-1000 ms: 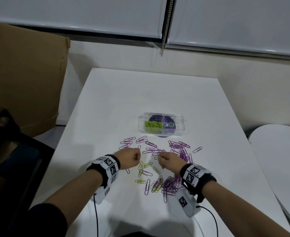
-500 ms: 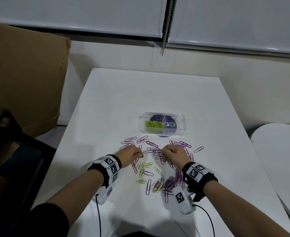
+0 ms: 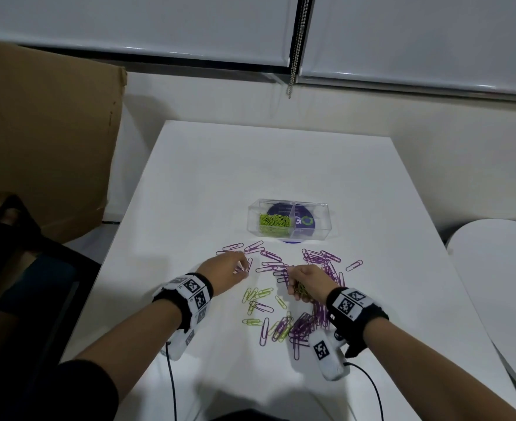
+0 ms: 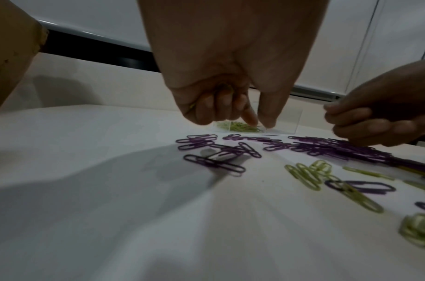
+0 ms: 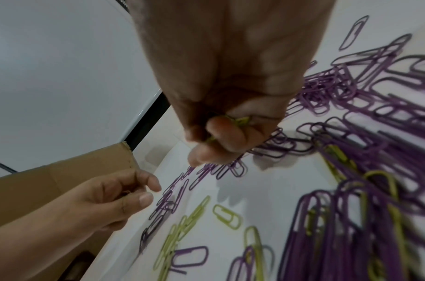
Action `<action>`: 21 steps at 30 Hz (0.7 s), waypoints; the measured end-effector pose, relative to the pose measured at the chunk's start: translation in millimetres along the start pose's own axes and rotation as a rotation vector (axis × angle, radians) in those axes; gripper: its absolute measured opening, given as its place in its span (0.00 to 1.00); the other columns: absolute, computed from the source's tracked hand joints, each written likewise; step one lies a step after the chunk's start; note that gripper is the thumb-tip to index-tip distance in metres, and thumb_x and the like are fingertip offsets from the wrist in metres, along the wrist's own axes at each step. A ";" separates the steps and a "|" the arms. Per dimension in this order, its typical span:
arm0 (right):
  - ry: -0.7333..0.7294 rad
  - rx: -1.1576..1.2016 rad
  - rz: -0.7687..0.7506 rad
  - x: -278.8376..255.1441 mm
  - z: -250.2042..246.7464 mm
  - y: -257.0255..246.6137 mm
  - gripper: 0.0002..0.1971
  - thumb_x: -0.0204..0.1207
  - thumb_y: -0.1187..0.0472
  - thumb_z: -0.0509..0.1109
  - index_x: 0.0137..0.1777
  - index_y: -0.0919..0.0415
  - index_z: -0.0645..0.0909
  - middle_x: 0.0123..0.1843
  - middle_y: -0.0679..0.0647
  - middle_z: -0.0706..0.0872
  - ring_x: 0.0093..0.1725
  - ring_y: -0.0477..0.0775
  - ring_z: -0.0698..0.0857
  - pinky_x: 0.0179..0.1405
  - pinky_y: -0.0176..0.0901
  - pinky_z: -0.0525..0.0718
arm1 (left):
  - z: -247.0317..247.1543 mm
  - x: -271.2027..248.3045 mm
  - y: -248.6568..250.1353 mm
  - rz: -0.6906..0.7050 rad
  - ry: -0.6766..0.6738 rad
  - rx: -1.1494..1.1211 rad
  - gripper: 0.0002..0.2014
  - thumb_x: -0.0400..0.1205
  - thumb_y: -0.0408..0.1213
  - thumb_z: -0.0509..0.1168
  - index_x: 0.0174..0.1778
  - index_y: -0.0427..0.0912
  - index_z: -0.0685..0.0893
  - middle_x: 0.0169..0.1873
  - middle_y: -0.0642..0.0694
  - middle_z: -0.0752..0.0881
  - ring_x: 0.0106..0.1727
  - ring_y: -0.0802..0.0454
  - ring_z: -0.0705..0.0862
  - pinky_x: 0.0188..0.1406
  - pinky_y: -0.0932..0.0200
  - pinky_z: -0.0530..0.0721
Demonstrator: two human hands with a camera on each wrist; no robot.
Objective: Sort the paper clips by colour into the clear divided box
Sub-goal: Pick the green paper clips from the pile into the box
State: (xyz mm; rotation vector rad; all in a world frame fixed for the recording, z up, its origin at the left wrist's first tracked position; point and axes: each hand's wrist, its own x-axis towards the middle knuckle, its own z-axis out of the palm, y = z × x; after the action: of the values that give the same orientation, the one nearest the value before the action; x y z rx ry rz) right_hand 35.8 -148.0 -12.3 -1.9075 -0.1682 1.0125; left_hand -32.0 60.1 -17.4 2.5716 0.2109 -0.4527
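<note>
Many purple clips lie unsorted on the table; green clips fill one compartment of the clear divided box, its other compartment bare; right hand clutches green clips, left hand curled, contents unclear.

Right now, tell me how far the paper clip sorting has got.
Done: a batch of green clips lies in the left compartment of the clear divided box; the right compartment looks empty. In hand: the right hand grips a bunch of green clips; the left hand seems to hold a few too. Left: nearly all the purple clips and some loose green clips still lie on the table.
</note>
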 end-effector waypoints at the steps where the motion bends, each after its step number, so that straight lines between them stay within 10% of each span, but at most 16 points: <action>1: -0.003 -0.026 -0.010 1.4 1.0 0.2 0.17 0.85 0.61 0.53 0.33 0.58 0.72 0.29 0.53 0.79 0.18 0.43 0.73 0.14 0.30 0.65 | 1.9 -0.7 3.3 -0.002 -0.042 0.078 0.13 0.82 0.47 0.61 0.56 0.43 0.81 0.57 0.47 0.84 0.50 0.50 0.84 0.53 0.57 0.78; 7: 0.029 -0.586 -0.040 4.9 10.7 -0.6 0.12 0.79 0.51 0.64 0.39 0.57 0.74 0.37 0.51 0.79 0.37 0.50 0.76 0.37 0.41 0.74 | 17.9 -2.0 17.9 -0.082 -0.141 0.323 0.23 0.78 0.56 0.63 0.59 0.40 0.80 0.60 0.43 0.83 0.60 0.44 0.83 0.56 0.52 0.80; 13: -0.032 -1.047 -0.036 -3.4 25.7 -3.2 0.16 0.78 0.50 0.65 0.57 0.62 0.79 0.59 0.58 0.85 0.59 0.59 0.83 0.56 0.49 0.80 | 20.9 0.9 25.6 -0.077 -0.161 0.297 0.16 0.82 0.44 0.63 0.58 0.37 0.84 0.60 0.41 0.84 0.60 0.41 0.84 0.57 0.51 0.82; 21: -0.094 -0.902 -0.051 -1.2 20.0 -0.4 0.10 0.81 0.61 0.55 0.38 0.62 0.68 0.38 0.57 0.75 0.41 0.55 0.75 0.30 0.41 0.67 | 16.5 1.0 18.1 -0.066 -0.194 0.071 0.03 0.84 0.36 0.59 0.47 0.43 0.77 0.60 0.39 0.83 0.61 0.41 0.82 0.58 0.54 0.78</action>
State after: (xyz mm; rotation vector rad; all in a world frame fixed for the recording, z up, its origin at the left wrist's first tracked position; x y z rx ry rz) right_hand 21.0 -135.0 -15.7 -2.6258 -0.8381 1.0859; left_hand -31.4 36.2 -22.8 2.5745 0.2145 -0.7428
